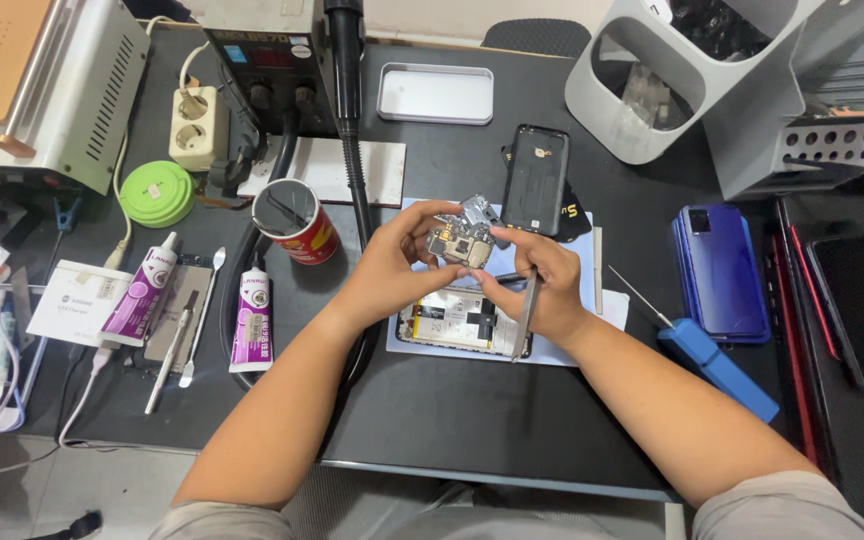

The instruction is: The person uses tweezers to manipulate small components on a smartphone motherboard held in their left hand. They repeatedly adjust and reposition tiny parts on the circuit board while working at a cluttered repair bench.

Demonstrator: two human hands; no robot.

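My left hand [397, 262] and my right hand [542, 280] hold a small phone circuit board [460, 243] between their fingertips, just above the desk. My right hand also keeps metal tweezers [528, 318] tucked in its fingers, pointing down. Below the hands lies an opened phone body [457, 322] on a light blue mat [564, 350]. A black phone back cover [535, 178] rests just behind the hands.
Two purple-labelled glue tubes [250, 320] and metal pry tools [184, 340] lie at left. A red cup [292, 220], a hot-air station [272, 60], a metal tray [435, 94], a blue phone [718, 270], a blue-handled screwdriver [712, 362] and grey organiser bins [732, 90] surround the mat.
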